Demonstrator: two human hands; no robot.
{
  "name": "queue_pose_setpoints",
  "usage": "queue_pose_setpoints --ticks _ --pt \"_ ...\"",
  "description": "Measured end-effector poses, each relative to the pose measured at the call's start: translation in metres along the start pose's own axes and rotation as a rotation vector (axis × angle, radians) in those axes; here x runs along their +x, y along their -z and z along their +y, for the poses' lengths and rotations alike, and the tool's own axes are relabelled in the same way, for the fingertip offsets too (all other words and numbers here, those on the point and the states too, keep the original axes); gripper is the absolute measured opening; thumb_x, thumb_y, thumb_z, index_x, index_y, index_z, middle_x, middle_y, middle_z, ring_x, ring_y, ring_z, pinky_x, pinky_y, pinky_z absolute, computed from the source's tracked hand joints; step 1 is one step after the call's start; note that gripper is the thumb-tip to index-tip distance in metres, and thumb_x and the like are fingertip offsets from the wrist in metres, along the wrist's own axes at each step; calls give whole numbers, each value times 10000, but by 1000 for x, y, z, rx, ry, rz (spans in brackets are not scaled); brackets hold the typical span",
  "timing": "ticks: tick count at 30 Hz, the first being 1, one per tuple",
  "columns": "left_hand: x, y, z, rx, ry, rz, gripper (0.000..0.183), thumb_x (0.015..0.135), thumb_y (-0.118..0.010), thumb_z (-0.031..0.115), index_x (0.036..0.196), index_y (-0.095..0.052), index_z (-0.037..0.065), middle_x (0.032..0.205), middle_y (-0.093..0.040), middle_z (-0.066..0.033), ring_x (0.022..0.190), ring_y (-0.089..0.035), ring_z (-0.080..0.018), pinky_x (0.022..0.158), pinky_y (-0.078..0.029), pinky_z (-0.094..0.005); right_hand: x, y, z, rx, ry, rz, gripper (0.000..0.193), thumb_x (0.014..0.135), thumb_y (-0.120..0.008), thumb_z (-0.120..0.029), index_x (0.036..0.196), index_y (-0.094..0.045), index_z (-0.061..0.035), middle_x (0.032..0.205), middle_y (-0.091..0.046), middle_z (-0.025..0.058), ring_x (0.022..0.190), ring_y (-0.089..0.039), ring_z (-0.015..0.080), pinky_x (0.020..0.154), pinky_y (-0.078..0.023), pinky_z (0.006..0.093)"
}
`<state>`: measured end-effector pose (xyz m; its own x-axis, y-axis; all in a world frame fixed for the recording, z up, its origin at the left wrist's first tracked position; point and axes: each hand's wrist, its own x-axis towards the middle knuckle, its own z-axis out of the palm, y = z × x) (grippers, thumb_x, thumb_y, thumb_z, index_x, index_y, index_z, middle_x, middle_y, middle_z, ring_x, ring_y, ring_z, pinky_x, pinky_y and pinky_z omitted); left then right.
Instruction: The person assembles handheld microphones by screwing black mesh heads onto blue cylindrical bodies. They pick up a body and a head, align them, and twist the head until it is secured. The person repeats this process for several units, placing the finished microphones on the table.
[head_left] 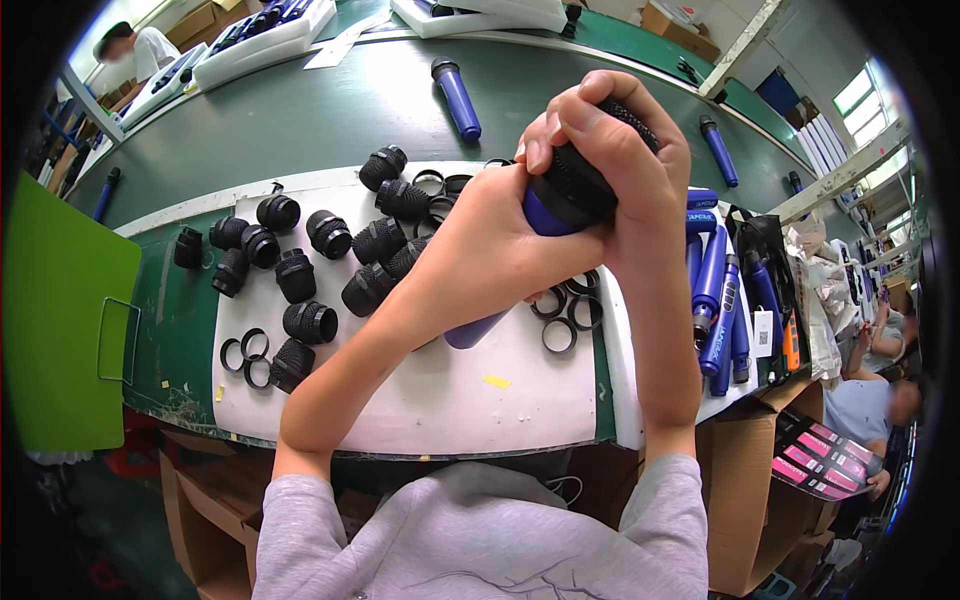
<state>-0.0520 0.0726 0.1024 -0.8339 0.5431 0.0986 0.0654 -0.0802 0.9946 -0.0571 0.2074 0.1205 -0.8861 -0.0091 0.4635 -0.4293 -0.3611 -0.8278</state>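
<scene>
Both my hands are on one blue handheld microphone (545, 214), raised above the white sheet (420, 405) on the workbench. My left hand (480, 235) wraps round its blue body, whose lower end (475, 330) shows below the wrist. My right hand (630, 150) is closed round the black mesh head (582, 178) at the top, its fingers bent over the mesh. To the left on the sheet lie several loose black microphone heads (328, 234). Black rings (558, 335) lie below the hands, and more rings (254, 345) sit at the sheet's left.
Blue microphone bodies (710, 270) are piled at the right beside an orange-and-black tool (791, 343). Single microphones (457, 100) stand spaced along the green surface beyond. White foam trays (265, 45) hold more. A green panel (70, 320) borders the left, and cardboard boxes (735, 490) sit below. Other people work nearby.
</scene>
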Motion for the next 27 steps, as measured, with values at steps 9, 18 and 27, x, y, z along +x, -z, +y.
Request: queue_pose_setpoints --ticks 9,18,27 --pt "1 -1 -5 134 -60 113 312 751 -733 130 968 -578 -32 670 -617 -24 522 -587 -81 463 -447 -223 0 -5 2 -64 -74 59 179 859 -688 -98 982 -582 -22 792 -603 99 714 -641 211 702 -551 354" --pt "2 0 -5 217 -140 223 269 775 -730 145 945 -605 -22 704 -637 -21 562 -594 -79 513 -465 -231 5 12 -1 69 -118 -186 402 1001 -476 -322 1161 -540 41 1004 -637 159 951 -661 287 892 -528 388" --pt "4 5 -16 554 -258 352 217 777 -742 156 871 -640 -11 721 -670 -36 625 -625 -106 583 -496 -261 6 15 6 -559 -56 -39 482 980 -535 -370 1212 -579 50 1138 -677 205 1098 -657 271 996 -479 387"
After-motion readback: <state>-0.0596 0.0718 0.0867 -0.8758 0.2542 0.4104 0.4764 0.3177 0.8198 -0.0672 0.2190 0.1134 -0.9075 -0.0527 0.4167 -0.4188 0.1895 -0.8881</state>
